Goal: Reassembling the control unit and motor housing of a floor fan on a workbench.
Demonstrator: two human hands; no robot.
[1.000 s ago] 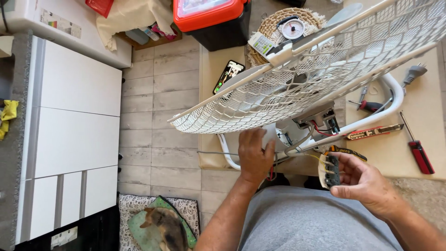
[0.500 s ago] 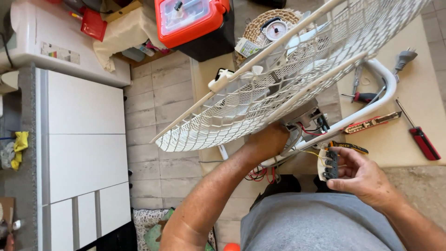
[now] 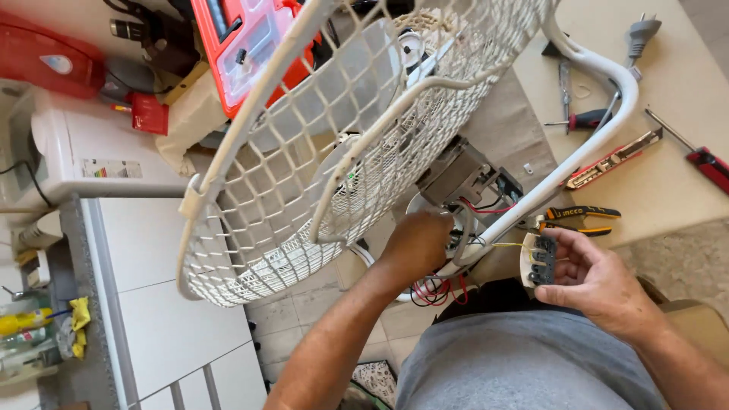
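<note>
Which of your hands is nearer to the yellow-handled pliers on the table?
Right. The right hand, holding a small black switch block, sits just below the yellow-handled pliers. The left hand is farther off, at the fan's wiring behind the white grille.

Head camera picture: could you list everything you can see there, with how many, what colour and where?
fan cage: one, white, centre, tilted
fan stand tube: one, white, right of cage
motor: one, grey, behind the cage
wires: several, red, under the motor
switch block: one, black and white, in right hand
pliers: one, yellow-black, on tan table
screwdrivers: two, red handles, upper right
plug: one, grey, top right
toolbox: one, orange, top
cabinet: one, white, lower left
left hand: at the motor
right hand: grip on switch block
</note>
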